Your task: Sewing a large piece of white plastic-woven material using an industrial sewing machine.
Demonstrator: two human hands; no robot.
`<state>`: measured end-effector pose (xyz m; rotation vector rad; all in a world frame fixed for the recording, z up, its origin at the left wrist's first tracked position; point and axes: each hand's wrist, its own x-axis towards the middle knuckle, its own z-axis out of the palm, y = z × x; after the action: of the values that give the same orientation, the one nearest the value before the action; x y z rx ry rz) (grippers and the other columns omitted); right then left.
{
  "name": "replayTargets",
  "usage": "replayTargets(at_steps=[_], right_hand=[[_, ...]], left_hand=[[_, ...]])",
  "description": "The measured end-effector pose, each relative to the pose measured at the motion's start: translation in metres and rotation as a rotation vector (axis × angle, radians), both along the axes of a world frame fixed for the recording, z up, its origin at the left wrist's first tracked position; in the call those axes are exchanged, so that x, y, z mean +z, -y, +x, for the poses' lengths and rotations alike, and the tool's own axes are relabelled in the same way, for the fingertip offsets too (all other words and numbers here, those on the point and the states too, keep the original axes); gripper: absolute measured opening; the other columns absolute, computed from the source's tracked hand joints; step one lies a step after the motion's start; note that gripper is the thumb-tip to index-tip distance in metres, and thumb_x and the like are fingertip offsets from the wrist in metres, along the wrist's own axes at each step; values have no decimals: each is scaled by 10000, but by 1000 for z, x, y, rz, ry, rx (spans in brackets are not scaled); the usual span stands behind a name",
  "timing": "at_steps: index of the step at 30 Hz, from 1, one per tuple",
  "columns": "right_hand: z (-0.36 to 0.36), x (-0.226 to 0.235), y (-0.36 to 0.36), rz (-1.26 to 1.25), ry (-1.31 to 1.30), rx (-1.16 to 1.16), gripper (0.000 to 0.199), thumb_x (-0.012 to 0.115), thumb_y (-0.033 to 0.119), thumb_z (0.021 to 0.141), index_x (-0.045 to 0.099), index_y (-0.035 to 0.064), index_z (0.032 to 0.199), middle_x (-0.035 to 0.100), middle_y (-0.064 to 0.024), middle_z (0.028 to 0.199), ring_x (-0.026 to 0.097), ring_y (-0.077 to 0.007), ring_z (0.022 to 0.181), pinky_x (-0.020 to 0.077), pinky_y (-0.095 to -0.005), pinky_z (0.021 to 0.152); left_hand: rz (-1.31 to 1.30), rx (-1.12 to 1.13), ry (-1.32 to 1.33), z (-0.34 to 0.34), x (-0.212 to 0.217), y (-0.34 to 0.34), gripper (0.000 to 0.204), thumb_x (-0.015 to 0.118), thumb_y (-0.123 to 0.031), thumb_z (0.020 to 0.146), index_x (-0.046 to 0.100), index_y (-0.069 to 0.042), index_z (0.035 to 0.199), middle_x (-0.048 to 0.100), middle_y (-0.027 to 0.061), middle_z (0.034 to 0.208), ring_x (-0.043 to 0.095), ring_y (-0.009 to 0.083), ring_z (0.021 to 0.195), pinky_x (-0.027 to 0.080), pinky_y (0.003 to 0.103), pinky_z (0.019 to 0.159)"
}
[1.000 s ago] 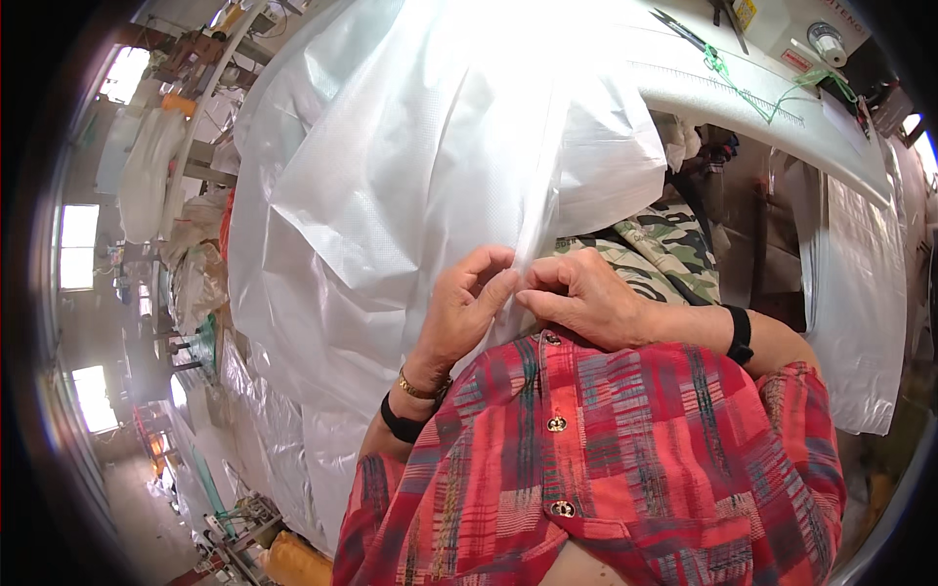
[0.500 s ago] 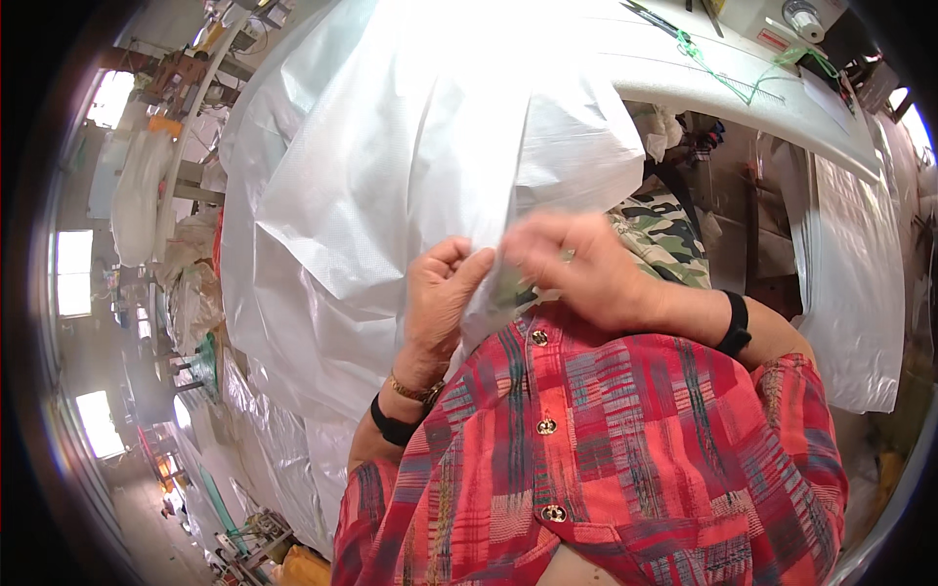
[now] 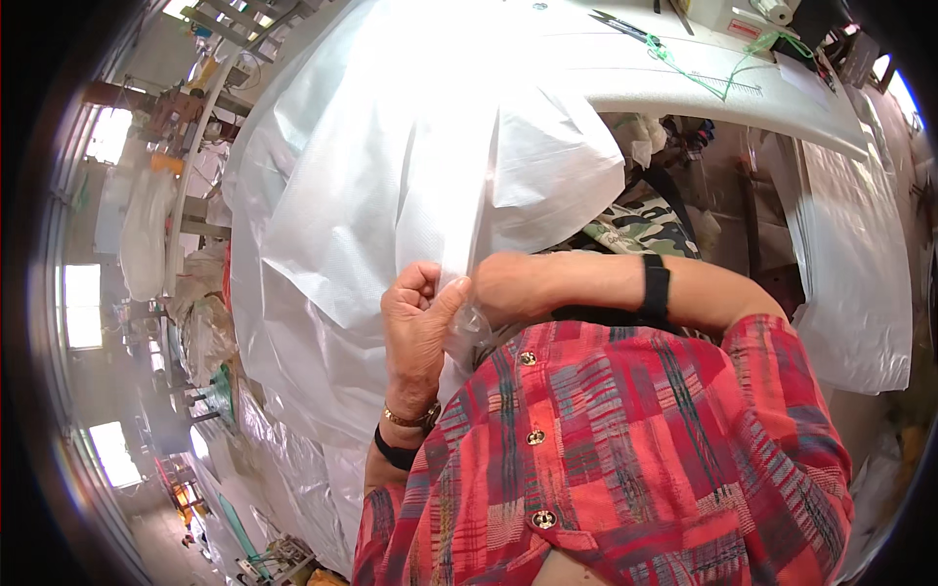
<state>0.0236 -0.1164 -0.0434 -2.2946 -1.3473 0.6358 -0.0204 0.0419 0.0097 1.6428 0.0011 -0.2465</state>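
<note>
A large, glossy white plastic sheet (image 3: 332, 234) spreads over the work surface and hangs down towards my body in loose folds. Thumb and bent fingers of my left hand (image 3: 415, 317) pinch its gathered near edge. Right beside it, my right hand (image 3: 503, 288) is curled around the same edge, with the back of the hand up and the fingertips hidden. A crumpled, see-through bit of plastic (image 3: 469, 327) shows between and below the two hands.
On the white table (image 3: 674, 98) at the far right lie scissors (image 3: 622, 24) and a tangle of green string (image 3: 689, 70). Camouflage fabric (image 3: 645, 225) shows below the table edge. More plastic sheeting (image 3: 855, 273) hangs at the right. Racks and bundled plastic (image 3: 151, 234) stand at the left.
My right hand has moved in against the left hand and curled down; before, it was blurred with its fingers raised. The left hand keeps its pinch. The view has shifted slightly.
</note>
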Motion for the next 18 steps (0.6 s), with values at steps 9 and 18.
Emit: replayTargets(at_steps=[9,18], right_hand=[[-42,-58,118,553,-1089,-1157,312,569,322,976,622,26,1060,632,-18,875,578,-90,727,489,-244,646],[-51,-51,112,1122,-873,-1449,451,675,346,900,520,54,1205,591,-29,1060,574,-128,930,498,-302,748]], left_hand=[[-176,-51,-88,0,-12,-2,112,700,-103,894,637,-30,836,578,-65,732,463,-8,641,349,160,553],[-220,-105,-125,-3,-4,2,157,663,-154,931,639,-31,838,554,-86,750,439,-7,694,342,163,606]])
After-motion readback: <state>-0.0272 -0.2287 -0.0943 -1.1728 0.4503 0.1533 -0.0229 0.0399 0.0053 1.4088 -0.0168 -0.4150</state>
